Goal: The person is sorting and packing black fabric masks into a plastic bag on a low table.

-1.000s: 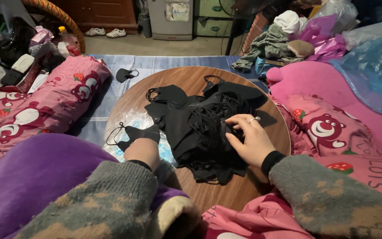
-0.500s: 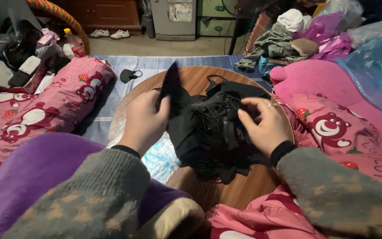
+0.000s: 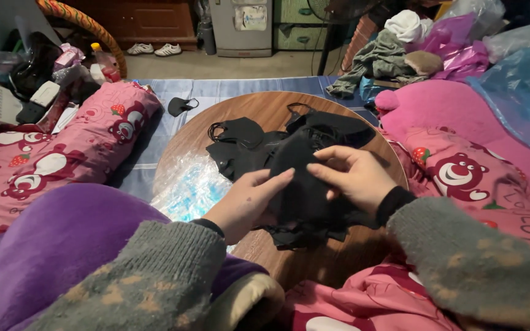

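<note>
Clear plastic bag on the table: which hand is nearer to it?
Left. The left hand is right beside the clear plastic bag, at its right edge. The right hand is farther right, over the pile of black masks.

Both hands pinch one black face mask (image 3: 299,178), the left hand (image 3: 248,202) from below, the right hand (image 3: 352,176) at its edge. Just beyond them a pile of black masks (image 3: 259,144) lies on the round wooden counter (image 3: 265,107). A crinkled plastic bag (image 3: 191,184) lies left of the left hand.

hands (image 3: 302,190): 2 | round table (image 3: 265,107): 1 | white shoes (image 3: 154,49): 2
</note>
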